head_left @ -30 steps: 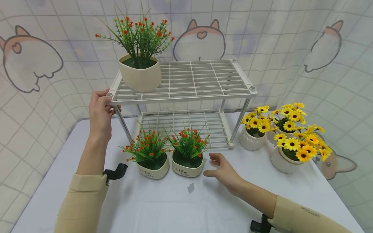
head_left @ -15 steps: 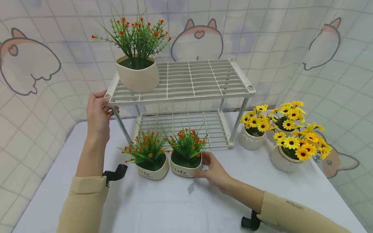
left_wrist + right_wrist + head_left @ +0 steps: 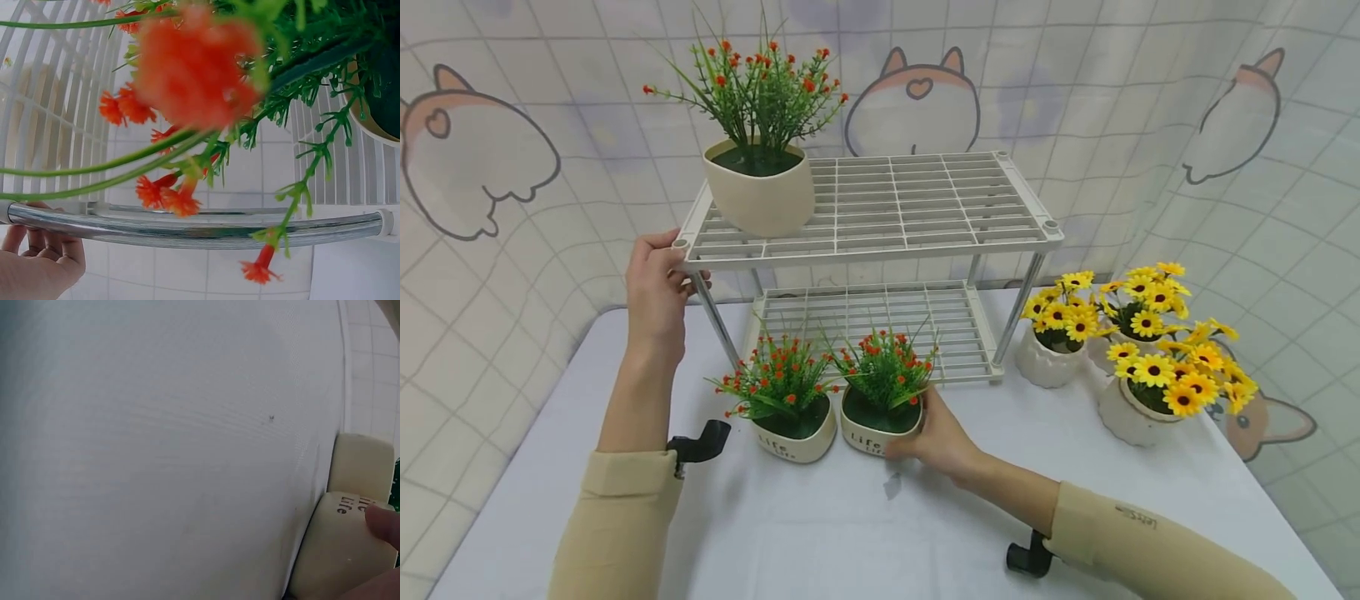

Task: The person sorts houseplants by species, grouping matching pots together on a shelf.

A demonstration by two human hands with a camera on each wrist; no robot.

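Observation:
My left hand [image 3: 655,292] grips the front left corner of a white two-tier wire rack [image 3: 917,208], its fingers curled round the post below the top shelf. In the left wrist view the metal post [image 3: 187,230] runs past that hand [image 3: 40,259]. With my right hand [image 3: 942,437] I hold the right side of a cream pot with red flowers [image 3: 880,425], thumb on its lettered front; the far fingers are hidden. A matching flower pot [image 3: 797,433] stands just left of it. On the top shelf, at the left, sits a third red-flowered pot [image 3: 763,196].
Several white pots of yellow flowers [image 3: 1048,358] stand right of the rack. The lower shelf [image 3: 880,304] lies behind the two front pots. A white cloth covers the table [image 3: 820,533]; a patterned curtain [image 3: 1075,100] hangs behind.
My right hand has moved left from beside the right front pot and taken hold of it. The left hand keeps its grip on the rack corner. The pots have not visibly moved.

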